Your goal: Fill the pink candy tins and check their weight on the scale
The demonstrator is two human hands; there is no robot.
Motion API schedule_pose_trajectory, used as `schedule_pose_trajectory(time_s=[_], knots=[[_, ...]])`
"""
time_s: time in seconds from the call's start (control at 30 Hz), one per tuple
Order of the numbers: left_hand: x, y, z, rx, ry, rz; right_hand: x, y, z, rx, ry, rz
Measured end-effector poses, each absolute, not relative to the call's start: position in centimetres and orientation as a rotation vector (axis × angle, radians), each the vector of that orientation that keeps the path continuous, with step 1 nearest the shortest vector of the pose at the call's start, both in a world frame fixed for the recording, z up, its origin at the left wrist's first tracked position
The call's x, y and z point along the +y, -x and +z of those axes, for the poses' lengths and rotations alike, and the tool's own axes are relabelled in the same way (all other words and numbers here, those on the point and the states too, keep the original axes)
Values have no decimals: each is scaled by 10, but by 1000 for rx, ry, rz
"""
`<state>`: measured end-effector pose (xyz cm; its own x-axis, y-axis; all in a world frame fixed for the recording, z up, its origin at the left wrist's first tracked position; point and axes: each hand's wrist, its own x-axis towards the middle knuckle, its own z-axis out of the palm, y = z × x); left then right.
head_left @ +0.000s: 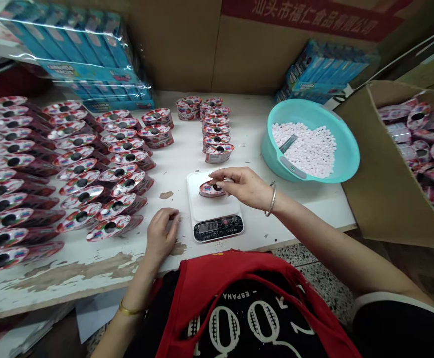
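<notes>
A small oval red-and-white candy box [212, 189] with a round dark hole in its top stands on the white digital kitchen scale [202, 213]. My right hand [244, 186], a silver bangle at its wrist, reaches over the box with thumb and fingers drawn together close to the hole. Whatever lies between those fingertips is too small to make out. On the scale's lit display [208, 226] the digits look like 83.4. To the left of the scale my left hand [162, 231] rests on the table, loosely curled, thumb apart from the fingers, holding nothing.
A turquoise basin [351, 154] of small white candies [309, 149] holds a scoop [288, 143]. Many similar boxes [78, 169] stand in rows at left; a shorter row [217, 130] is behind the scale. Blue wrapped packs [90, 54] line the back. At right, a carton [395, 189] holds more boxes.
</notes>
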<state>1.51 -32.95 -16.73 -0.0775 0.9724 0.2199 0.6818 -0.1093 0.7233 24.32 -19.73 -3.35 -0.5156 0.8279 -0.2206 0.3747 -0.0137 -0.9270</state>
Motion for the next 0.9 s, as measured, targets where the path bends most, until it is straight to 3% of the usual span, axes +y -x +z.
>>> schedule_pose_trajectory(time_s=[0.33, 0.6, 0.9], knots=[[-329, -16, -168, 1777, -1817, 1039, -197, -247, -37, -1852, 1154, 1574], [-329, -16, -168, 1776, -1816, 1034, -192, -281, -35, -957, 1152, 1876], [-328, -17, -166, 1785, -1838, 1032, -222, -343, -94, -396, 1391, 1653]])
